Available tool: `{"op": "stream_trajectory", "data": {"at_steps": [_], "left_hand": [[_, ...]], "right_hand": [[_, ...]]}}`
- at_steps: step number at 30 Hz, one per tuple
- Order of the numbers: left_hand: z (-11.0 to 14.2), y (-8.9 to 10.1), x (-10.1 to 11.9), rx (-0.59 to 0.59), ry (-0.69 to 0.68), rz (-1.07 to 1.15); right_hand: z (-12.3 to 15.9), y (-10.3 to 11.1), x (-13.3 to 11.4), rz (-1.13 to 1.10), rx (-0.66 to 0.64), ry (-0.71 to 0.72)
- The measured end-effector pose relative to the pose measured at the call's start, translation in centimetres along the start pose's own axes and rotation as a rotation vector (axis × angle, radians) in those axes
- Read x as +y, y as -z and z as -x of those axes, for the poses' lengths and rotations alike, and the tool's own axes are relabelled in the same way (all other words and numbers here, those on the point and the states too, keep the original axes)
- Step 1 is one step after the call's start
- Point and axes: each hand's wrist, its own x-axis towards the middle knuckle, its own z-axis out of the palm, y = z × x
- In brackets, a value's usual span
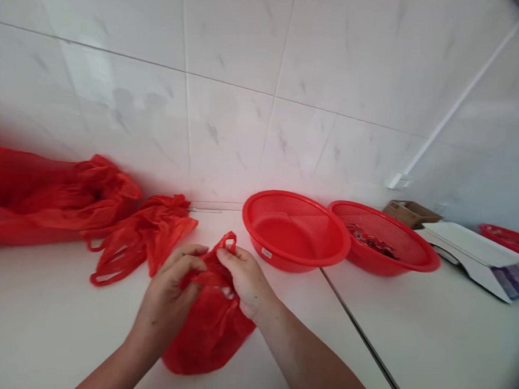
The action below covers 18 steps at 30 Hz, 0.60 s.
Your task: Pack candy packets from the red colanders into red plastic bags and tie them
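Observation:
Both hands work at the top of a red plastic bag (208, 337), whose rounded lower part rests on the white table. My right hand (248, 281) pinches the gathered neck, and a handle loop sticks up past the thumb. On the other side, my left hand (169, 294) has bent fingers closed on the bag's upper edge. What lies inside the bag is hidden by the red plastic. Behind my left hand lies a loose heap of red plastic bags (146, 235) with their handle loops spread toward me.
A bigger red bag (46, 198) lies far left. Along the tiled wall stand a bare-bottomed red basket (293, 263) and a second red basket (388, 268) holding small dark and red items. Further right are a cardboard box (410, 214) and a white scale (474, 240). A seam crosses the table.

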Motion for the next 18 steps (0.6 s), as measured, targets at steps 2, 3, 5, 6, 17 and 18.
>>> {"op": "stream_trajectory", "data": {"at_steps": [2,3,5,6,17,18], "left_hand": [[-0.2,0.1,0.1,0.012,0.100,0.021],[-0.3,0.2,0.2,0.017,0.147,0.046],[-0.3,0.3,0.7,0.037,0.228,0.119],[-0.3,0.4,0.9,0.051,0.260,0.160],[-0.4,0.7,-0.1,-0.089,0.574,0.615],[-0.4,0.7,-0.1,-0.087,0.589,0.606]], "right_hand": [[0.1,0.2,-0.2,0.009,-0.059,0.007],[0.2,0.3,-0.3,0.017,-0.091,0.019],[0.3,0.5,-0.5,0.027,-0.156,0.045],[0.4,0.5,-0.6,0.031,-0.187,0.055],[1.8,1.0,-2.4,0.193,-0.475,0.149],[1.9,1.0,-2.5,0.212,-0.473,0.167]]}}
